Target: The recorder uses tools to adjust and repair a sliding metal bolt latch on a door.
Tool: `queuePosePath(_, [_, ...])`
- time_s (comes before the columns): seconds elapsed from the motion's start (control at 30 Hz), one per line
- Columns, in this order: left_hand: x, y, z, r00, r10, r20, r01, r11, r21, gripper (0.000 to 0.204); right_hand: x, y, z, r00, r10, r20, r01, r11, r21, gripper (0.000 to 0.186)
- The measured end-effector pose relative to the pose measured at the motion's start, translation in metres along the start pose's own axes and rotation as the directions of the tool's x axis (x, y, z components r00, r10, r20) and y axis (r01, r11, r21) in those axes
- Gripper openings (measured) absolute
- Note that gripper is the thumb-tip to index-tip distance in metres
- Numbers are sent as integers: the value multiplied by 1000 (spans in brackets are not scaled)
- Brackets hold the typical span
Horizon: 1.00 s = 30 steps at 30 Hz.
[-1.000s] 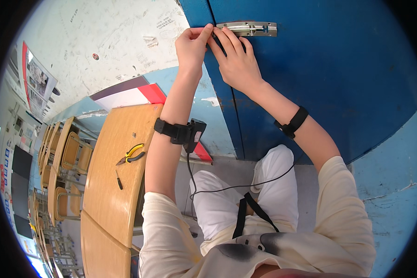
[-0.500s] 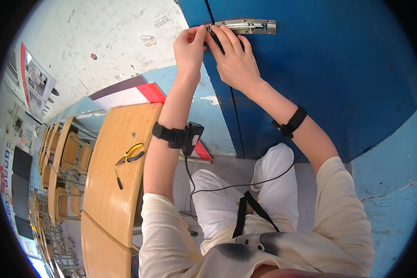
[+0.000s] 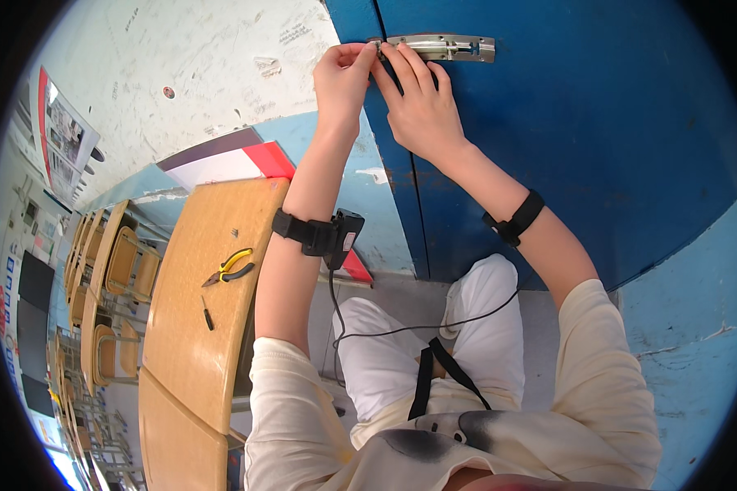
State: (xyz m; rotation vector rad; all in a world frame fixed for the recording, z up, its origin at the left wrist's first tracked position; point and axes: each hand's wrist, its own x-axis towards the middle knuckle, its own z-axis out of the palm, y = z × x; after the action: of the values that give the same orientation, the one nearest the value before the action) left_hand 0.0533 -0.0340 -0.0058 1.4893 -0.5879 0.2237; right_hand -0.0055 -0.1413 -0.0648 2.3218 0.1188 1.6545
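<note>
A silver barrel bolt (image 3: 460, 48) lies sideways across the top of the blue door (image 3: 565, 147). At its left end, beyond the dark gap in the door, a small metal keeper (image 3: 377, 47) sits on the blue frame, mostly covered by fingers. My left hand (image 3: 341, 82) pinches thumb and forefinger together at the keeper; whatever lies between the fingertips is hidden. My right hand (image 3: 422, 106) has its fingers stretched out, the forefinger reaching the keeper and the others resting over the bolt's left part.
On the wooden desk (image 3: 184, 327) at the left lie yellow-handled pliers (image 3: 231, 268), a small screwdriver (image 3: 207, 313) and a few tiny metal pieces (image 3: 235, 232). A red-and-white board (image 3: 229, 166) leans behind it. A black cable (image 3: 426, 329) hangs from my left armband across my legs.
Both hands stay at the keeper with nearly the same finger positions. The view has shifted slightly, so the bolt and hands appear a little further right.
</note>
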Motion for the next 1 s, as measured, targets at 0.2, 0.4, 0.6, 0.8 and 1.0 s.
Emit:
queuePosePath(0.2, [0,6,-2,998,-14,55,12,999,37,26,-2,4,-1,1000,5,16,-4,999,-40,52])
queuePosePath(0.4, [-23,-3,-39,996,-39,74,35,997,63,25,2,-6,0,999,-18,34,19,999,-34,56])
queuePosePath(0.6, [-123,-38,-149,982,-61,176,-38,859,511,18,-4,15,1,998,-57,25,59,994,-87,59])
queuePosePath(0.8, [-220,-61,-344,963,44,-267,248,254,935,21,21,-16,-29,991,-110,-80,100,987,-124,41])
queuePosePath(1.0, [-263,-71,-382,853,-142,-502,437,-331,837,38,-2,-1,2,998,-48,39,53,988,-147,72])
